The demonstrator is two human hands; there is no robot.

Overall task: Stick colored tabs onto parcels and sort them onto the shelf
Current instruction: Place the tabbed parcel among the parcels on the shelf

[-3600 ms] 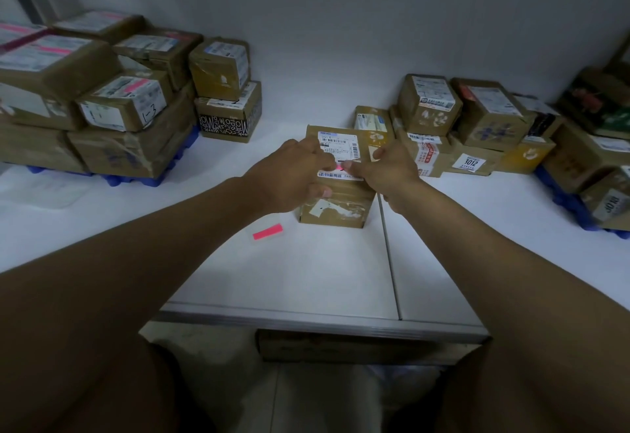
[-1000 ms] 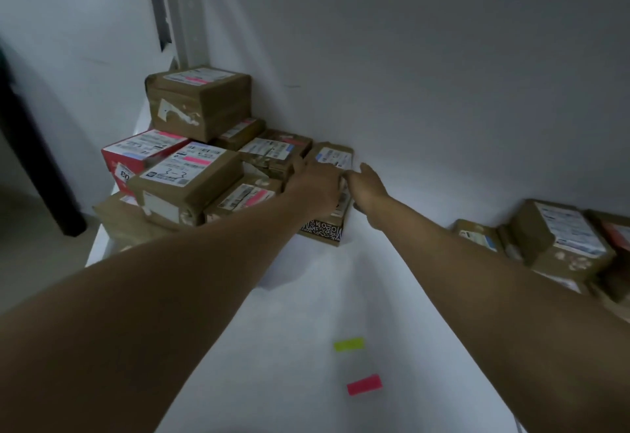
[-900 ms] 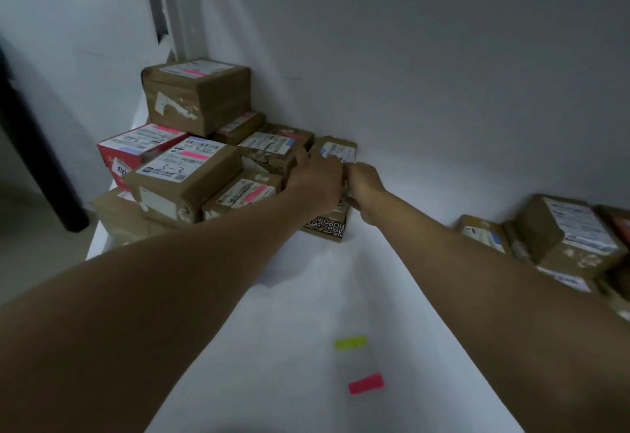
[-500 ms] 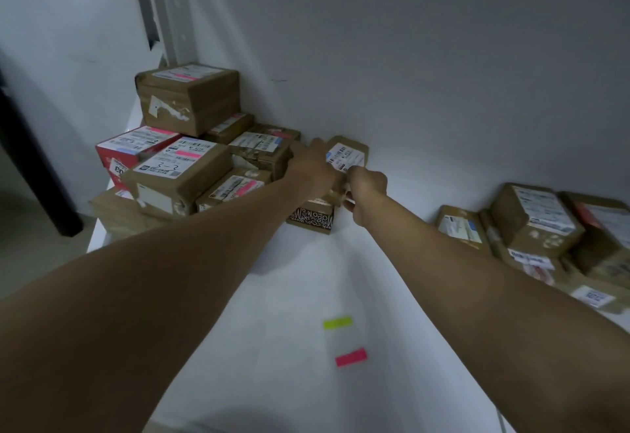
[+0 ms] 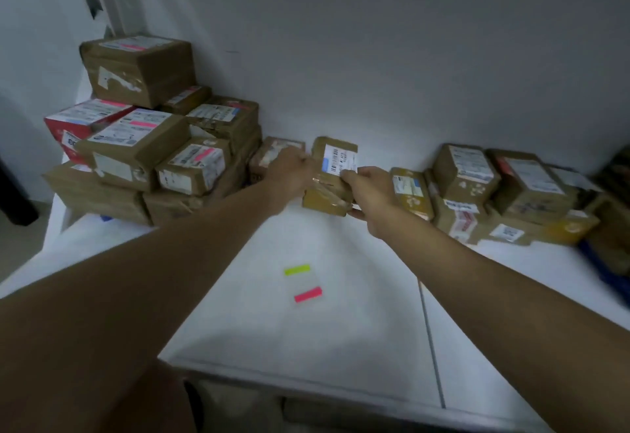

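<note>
Since half a second back: swung rightward with the view, and the held parcel (image 5: 332, 177) drawn away from the left stack (image 5: 150, 146) toward the open middle of the shelf (image 5: 358, 296); earlier pressed in beside the stack, now apart from it. Small box with black patterned print, seen under the hands then, mostly hidden behind the left wrist now.

Held at about 12 o'clock from the two loose tabs, tilted, white label up. Left hand (image 5: 289, 173) curled round the parcel's left edge; right hand (image 5: 370, 190) clamped on the lower right corner, thumb on top near the label. Whether the underside rests on the shelf: cannot tell.

Yellow-green tab (image 5: 297, 269) and pink tab (image 5: 308, 294) flat on the shelf at 6 o'clock from the parcel, close together, not touching. No coloured tab visible on this label. Right group of parcels (image 5: 494, 194) at 3 o'clock, untabbed as far as visible.

Likely light, stiff cardboard wrapped in glossy tape, so somewhat slick; best gripped on opposite side edges, clear of the label. Crushing unlikely under a moderate squeeze.
</note>
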